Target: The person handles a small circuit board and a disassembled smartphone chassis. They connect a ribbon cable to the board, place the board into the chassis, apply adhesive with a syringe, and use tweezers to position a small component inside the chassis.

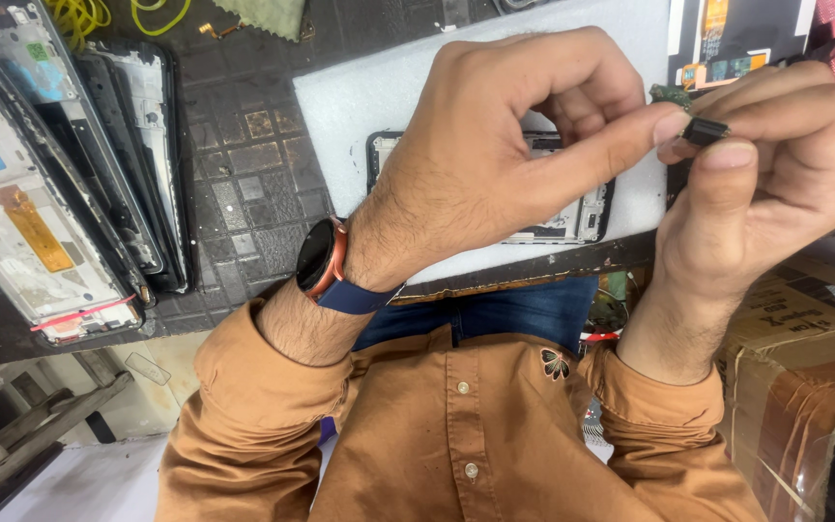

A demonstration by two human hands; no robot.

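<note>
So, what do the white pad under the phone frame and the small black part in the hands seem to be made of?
The white pad looks like soft foam: matte, finely grained surface with a thick rounded edge. The small black part, pinched between fingertips of the left hand and the right hand, seems to be hard plastic or metal with a dull sheen; it is too small to tell which. The phone frame looks like black plastic.

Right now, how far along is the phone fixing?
Done: the phone lies opened on the white pad, its insides showing. In hand: the left hand and right hand pinch a small black part. Left: probably fitting that part and closing the phone.
</note>
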